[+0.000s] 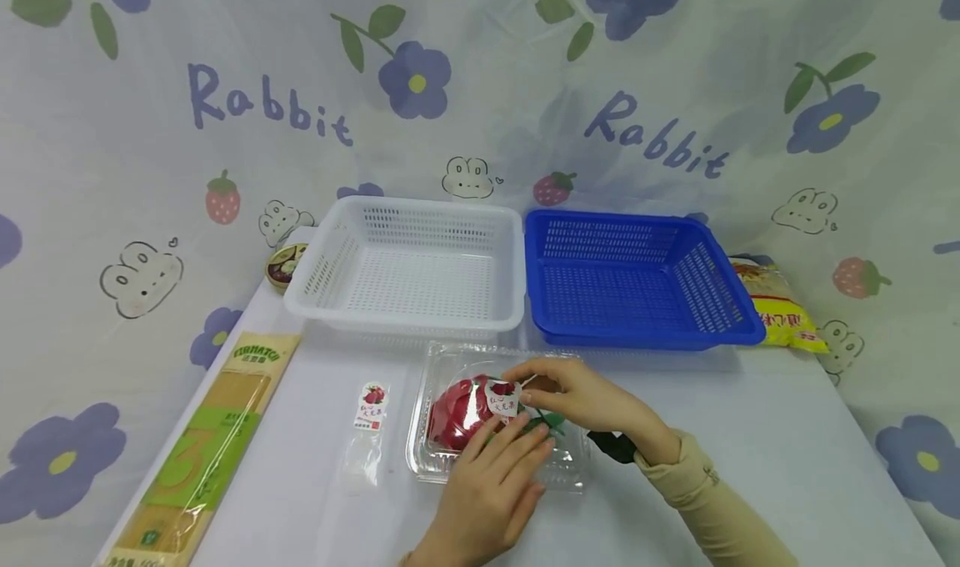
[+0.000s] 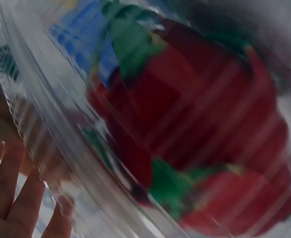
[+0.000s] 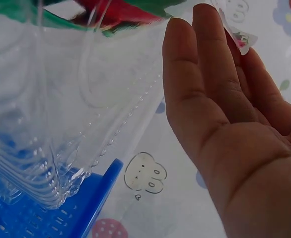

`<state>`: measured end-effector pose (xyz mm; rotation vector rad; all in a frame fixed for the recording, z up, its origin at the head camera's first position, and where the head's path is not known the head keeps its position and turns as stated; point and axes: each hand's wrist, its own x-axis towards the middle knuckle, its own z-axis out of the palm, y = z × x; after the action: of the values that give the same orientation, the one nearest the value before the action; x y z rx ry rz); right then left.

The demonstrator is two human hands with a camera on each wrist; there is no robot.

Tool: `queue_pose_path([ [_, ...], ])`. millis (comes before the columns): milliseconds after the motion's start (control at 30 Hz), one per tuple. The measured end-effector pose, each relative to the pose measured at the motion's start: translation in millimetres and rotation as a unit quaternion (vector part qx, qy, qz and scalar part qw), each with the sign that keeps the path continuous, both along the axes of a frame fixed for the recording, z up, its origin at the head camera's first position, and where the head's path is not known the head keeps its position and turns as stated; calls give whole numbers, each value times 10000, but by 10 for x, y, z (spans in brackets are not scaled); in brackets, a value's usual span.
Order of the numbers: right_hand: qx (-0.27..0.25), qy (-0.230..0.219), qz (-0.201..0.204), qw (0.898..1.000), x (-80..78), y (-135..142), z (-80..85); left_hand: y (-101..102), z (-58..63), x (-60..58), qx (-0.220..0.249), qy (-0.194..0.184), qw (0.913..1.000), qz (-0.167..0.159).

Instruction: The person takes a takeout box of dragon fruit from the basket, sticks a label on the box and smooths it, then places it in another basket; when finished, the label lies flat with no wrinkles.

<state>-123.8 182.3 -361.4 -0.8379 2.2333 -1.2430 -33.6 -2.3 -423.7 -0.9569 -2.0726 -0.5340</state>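
A clear plastic clamshell box [image 1: 442,459] lies on the table with a red dragon fruit [image 1: 452,417] with green leaf tips inside. Over its lid, my right hand [image 1: 592,396] pinches the right edge of a white sticker label [image 1: 501,398] with a dragon fruit picture, using finger and thumb. The sticker's edge [image 3: 243,43] curls up behind the fingers in the right wrist view. My left hand [image 1: 491,488] reaches in from the front with fingers extended, its fingertips at the lid just below the sticker. The left wrist view shows the fruit [image 2: 200,109] large through the plastic.
A white basket [image 1: 405,323] and a blue basket [image 1: 645,333] stand side by side behind the box. Left of it lies a clear strip with a second sticker [image 1: 371,407]. A noodle pack [image 1: 206,450] lies far left, a yellow bag [image 1: 780,308] at the right, a round container [image 1: 283,267] back left.
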Motion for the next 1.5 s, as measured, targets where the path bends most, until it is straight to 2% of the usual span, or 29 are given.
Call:
queue_pose_path([
  [100, 7, -17, 10, 10000, -6, 4, -5, 66, -29, 18, -370, -258, 9990, 39],
  [233, 19, -20, -30, 10000, -5, 7, -6, 56, -63, 12, -512, -479, 9968, 379],
  [433, 45, 56, -98, 9999, -3, 6, -6, -43, -122, 44, -151, -761, 9929, 903],
  [667, 25, 77, -141, 9999, 11, 4, -34, -92, -176, 127, 281, -963, 9842, 1460],
  [800, 251, 718, -182, 9969, 84, -14, -63, -54, -161, 134, 293, -978, 9794, 1740],
  [900, 527, 1303, -301, 9896, 183, -38, -89, -23, -146, 135, 162, -996, 9759, 1937],
  [1067, 919, 1722, -459, 9797, 331, -58, -180, 4, -132, 121, 26, -940, 9734, 2091],
  [1267, 1033, 2112, -882, 9680, 393, -77, -248, -32, -75, -57, 266, -1050, 9734, 2019],
  [1400, 1125, 2743, -1040, 9494, 530, -75, -255, -31, -75, -170, 450, -1008, 9741, 1971],
  [1500, 1326, 3517, -1054, 9207, 670, -115, -324, -26, -90, -214, 503, -957, 9744, 1971],
])
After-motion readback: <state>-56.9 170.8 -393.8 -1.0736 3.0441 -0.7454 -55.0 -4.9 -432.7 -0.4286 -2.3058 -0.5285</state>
